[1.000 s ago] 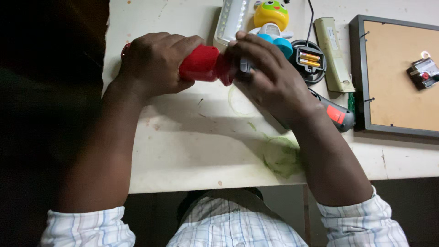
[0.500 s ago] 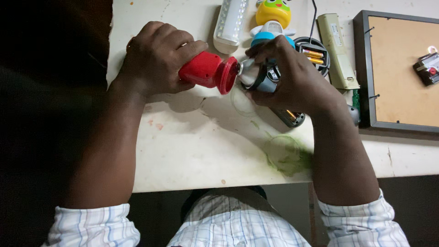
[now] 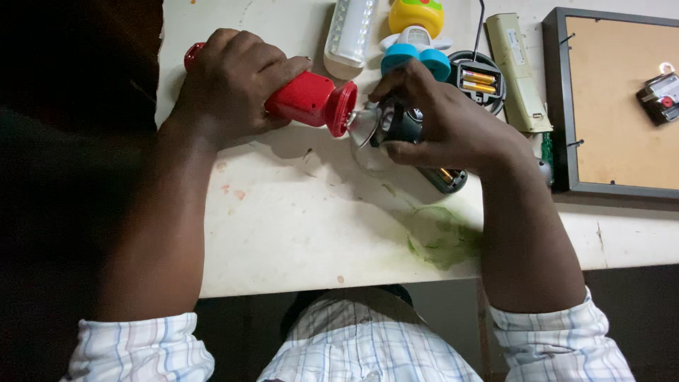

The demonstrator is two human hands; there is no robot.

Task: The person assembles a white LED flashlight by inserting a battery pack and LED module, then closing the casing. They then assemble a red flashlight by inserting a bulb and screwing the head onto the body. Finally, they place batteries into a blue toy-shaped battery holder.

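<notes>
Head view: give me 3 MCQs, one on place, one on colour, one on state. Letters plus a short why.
1. Where does the framed board lie?
A) at the table's right edge B) under the left hand C) on the floor
2. What colour is the torch body?
A) blue B) red C) black
3. How is the torch head?
A) screwed on B) apart from the body C) lying on the table

Key: 1 A, the framed board lies far right on the table. 2 B, the left hand grips the red torch body. 3 B, the right hand holds the torch head apart from it.
</notes>
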